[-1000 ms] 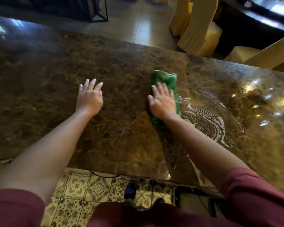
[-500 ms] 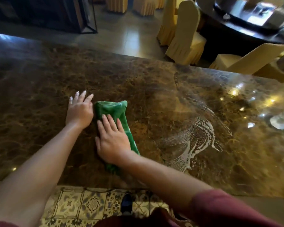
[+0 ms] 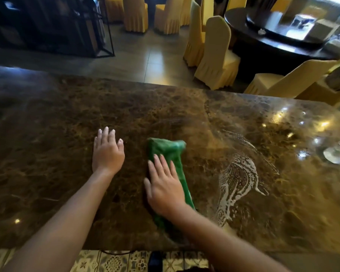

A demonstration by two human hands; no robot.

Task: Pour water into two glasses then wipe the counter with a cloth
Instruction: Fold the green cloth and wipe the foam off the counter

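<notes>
A folded green cloth (image 3: pixel 170 152) lies on the brown marble counter (image 3: pixel 47 154), stretched from the middle towards the near edge. My right hand (image 3: pixel 164 186) presses flat on it with straight fingers, covering its middle. My left hand (image 3: pixel 107 151) rests flat on the bare counter a little to the left of the cloth, fingers straight, not touching it. A streaky wet smear (image 3: pixel 238 179) marks the counter to the right of the cloth. At the far right edge the base of a clear glass (image 3: pixel 338 154) shows, cut off by the frame.
Beyond the counter's far edge stand yellow-covered chairs (image 3: pixel 216 59) and a dark round table (image 3: pixel 273 36). A dark metal-framed stand (image 3: pixel 71 26) is at the back left. Patterned floor tiles (image 3: pixel 114 262) show below the near edge.
My right hand has slid the cloth back to the right, away from my left hand, after sweeping it left beside that hand. My left hand has stayed flat on the counter.
</notes>
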